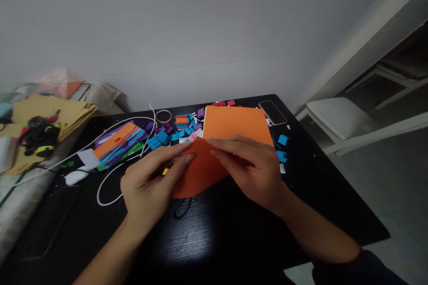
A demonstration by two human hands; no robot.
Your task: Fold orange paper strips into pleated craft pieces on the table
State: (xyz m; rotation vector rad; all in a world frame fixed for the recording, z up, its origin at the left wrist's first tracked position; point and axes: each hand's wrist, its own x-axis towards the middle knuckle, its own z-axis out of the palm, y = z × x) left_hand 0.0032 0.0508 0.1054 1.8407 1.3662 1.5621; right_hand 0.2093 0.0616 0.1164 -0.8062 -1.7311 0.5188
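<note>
Both my hands hold a dark orange sheet of paper (200, 169) above the black table. My left hand (152, 178) pinches its left upper edge between thumb and fingers. My right hand (256, 169) pinches the upper edge farther right, thumb and forefinger together. The sheet droops below the fingers, its lower edge curved. Behind it lies a stack of orange paper (239, 122) with a yellow edge at its left. Blue folded paper pieces (158, 140) and purple ones (200, 113) are scattered just beyond my left hand.
On the left lie a pile of coloured paper strips (117, 142), a white cable (100, 191) and a white charger-like block (76, 177). Brown envelopes (50, 116) are heaped at the far left. A phone (272, 112) rests at the back right, and a white stool (336, 116) stands beyond the table.
</note>
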